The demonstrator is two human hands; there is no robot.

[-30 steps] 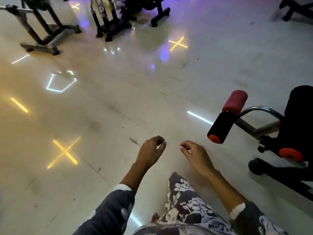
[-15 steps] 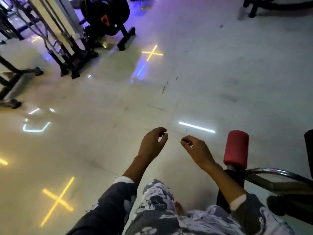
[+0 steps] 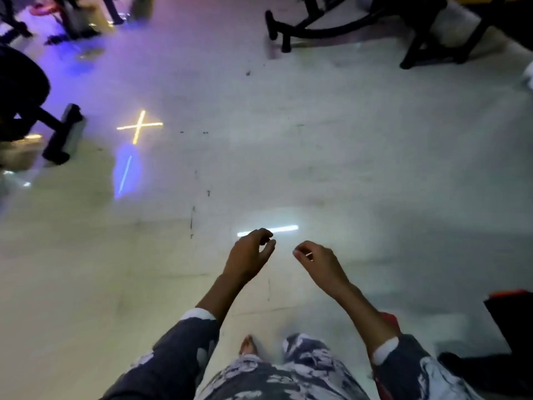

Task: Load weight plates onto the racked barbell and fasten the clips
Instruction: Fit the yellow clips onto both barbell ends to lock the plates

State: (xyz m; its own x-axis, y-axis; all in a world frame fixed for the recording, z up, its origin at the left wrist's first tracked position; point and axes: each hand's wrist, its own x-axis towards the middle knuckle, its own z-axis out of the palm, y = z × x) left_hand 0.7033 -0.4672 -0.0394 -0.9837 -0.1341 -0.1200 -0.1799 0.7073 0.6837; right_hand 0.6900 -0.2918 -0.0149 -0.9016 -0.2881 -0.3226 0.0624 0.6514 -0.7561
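No barbell, weight plate or clip shows in the head view. My left hand [image 3: 250,256] hangs in front of me over the pale floor, fingers loosely curled and holding nothing. My right hand [image 3: 318,262] hangs beside it, about a hand's width to the right, fingers also loosely curled and empty. Both forearms come out of dark floral sleeves. One bare foot [image 3: 248,345] shows below, between my arms.
A black machine base [image 3: 62,134] juts in at the left. Dark frame legs [image 3: 305,27] stand at the top centre and top right. A black and red bench part [image 3: 510,319] sits at the lower right. Coloured light marks [image 3: 140,126] reflect off the shiny floor.
The view has swung right: the left machines slid towards the edge and the red roller bench dropped to the lower right corner. Both hands kept their loose, empty pose.
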